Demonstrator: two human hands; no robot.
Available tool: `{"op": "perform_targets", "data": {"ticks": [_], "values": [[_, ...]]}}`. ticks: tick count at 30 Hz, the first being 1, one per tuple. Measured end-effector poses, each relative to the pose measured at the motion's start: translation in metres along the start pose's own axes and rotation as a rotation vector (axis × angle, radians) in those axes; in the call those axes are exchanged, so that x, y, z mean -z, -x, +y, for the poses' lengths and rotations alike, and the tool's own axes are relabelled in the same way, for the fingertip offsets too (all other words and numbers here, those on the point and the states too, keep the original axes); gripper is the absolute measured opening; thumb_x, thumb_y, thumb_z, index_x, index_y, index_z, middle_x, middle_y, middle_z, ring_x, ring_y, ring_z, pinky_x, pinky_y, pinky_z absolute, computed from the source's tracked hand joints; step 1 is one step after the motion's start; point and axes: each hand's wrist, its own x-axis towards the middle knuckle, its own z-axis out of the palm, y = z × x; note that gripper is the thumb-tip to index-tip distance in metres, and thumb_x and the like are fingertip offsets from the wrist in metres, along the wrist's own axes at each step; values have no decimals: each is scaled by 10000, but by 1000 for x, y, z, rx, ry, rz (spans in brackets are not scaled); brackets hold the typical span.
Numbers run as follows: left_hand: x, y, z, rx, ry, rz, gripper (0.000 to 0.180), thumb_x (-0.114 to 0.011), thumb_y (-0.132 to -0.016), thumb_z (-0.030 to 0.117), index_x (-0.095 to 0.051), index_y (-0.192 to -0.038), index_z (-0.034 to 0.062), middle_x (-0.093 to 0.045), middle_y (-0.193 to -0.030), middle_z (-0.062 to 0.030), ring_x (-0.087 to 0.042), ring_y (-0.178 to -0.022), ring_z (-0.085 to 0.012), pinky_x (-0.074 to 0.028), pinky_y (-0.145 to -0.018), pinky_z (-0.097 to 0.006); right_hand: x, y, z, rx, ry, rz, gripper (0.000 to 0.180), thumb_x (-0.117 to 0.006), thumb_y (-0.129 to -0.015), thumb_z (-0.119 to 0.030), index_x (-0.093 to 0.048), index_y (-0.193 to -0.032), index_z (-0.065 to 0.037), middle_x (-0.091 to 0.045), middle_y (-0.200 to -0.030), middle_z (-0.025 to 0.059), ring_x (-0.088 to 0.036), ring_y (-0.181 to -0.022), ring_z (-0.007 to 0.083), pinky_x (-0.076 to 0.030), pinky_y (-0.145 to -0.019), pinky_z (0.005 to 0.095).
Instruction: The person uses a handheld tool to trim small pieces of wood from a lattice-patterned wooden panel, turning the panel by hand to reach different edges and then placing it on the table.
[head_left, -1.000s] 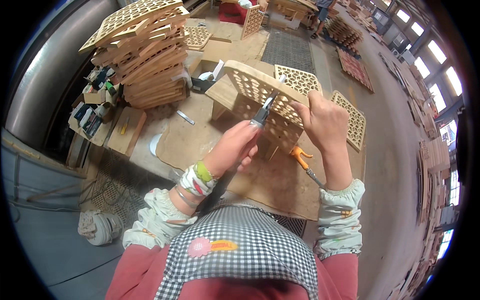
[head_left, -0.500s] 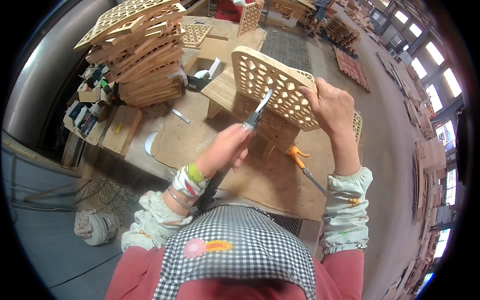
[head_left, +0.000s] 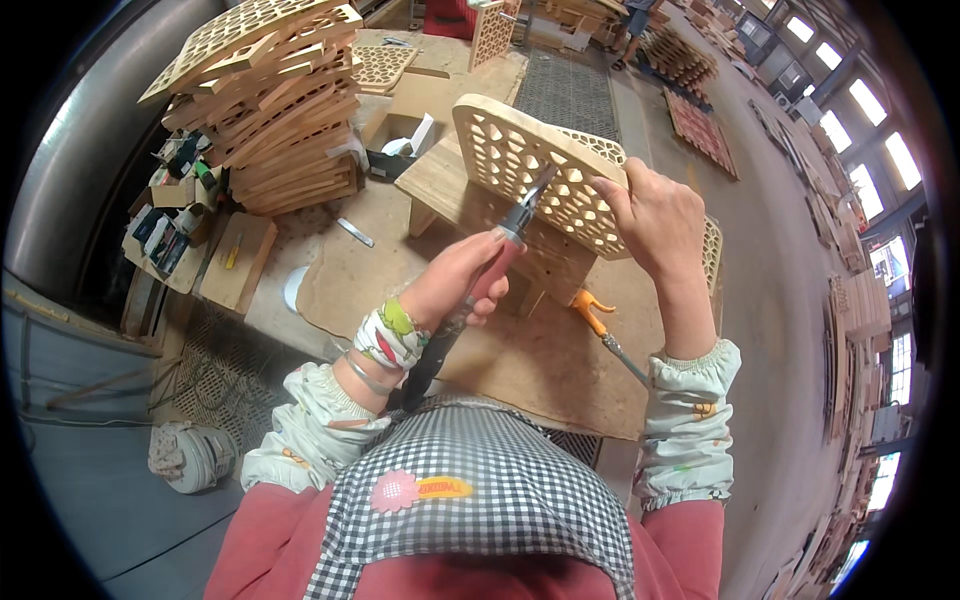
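Left hand (head_left: 462,278) and right hand (head_left: 663,222) are both occupied. By the left, the red grip of a hand tool (head_left: 497,262) is wrapped in curled fingers; its metal tip is pointed up at the perforated panel (head_left: 575,185), close to the holes, though whether the wood is touched cannot be told. By the right, the panel's right end is clasped, with the thumb laid on the near face and the fingers folded over the upper edge. The panel is thus held on edge, tilted, ahead of the left hand and reaching leftward from the right one, over a low wooden stand (head_left: 445,178).

On the tabletop (head_left: 370,275), an orange blow gun (head_left: 592,312) with a hose is seen just right of the stand. Behind the stand's left end, a white item (head_left: 398,147) is contained in an open box (head_left: 392,168). A flat metal piece (head_left: 355,232) is laid left of the stand.

Farther left, a tall, uneven stack (head_left: 285,130) of similar panels is piled up. Beside it, small dark and white packs (head_left: 162,240) are held in an open carton (head_left: 185,272). At lower left, a whitish bucket (head_left: 208,462) is placed; its contents cannot be made out.
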Motion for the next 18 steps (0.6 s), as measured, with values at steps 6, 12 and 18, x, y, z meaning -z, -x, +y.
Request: {"op": "perform_targets", "data": {"ticks": [6,12,18], "values": [[-1,-3,1,47,29,-102,507,-332,-1140,485,-520,-1427,113,-525,-766,0,-453,-527,-82,-390,-457,-246,0,-1,1,1,1,-10,493,-656,-976,-512,-611,-787,-60,-676,-694,187,-690,-667,398,-531,-622,496],[3,16,-7,41,9,-57,440,-447,-1123,458,-550,-1351,97,-546,-753,-5,-480,-518,-77,-385,-427,-230,-5,-6,13,12,0,-3,497,-644,-980,-514,-607,-785,-59,-684,-716,184,-690,-681,401,-527,-620,497],[9,19,-7,-123,-274,217,330,-475,-1114,419,-557,-1146,101,-531,-690,5,-484,-461,-77,-402,-408,-239,-1,-10,9,-21,41,-32,508,-626,-988,-525,-612,-780,-62,-689,-698,178,-706,-698,389,-541,-625,492]]}}
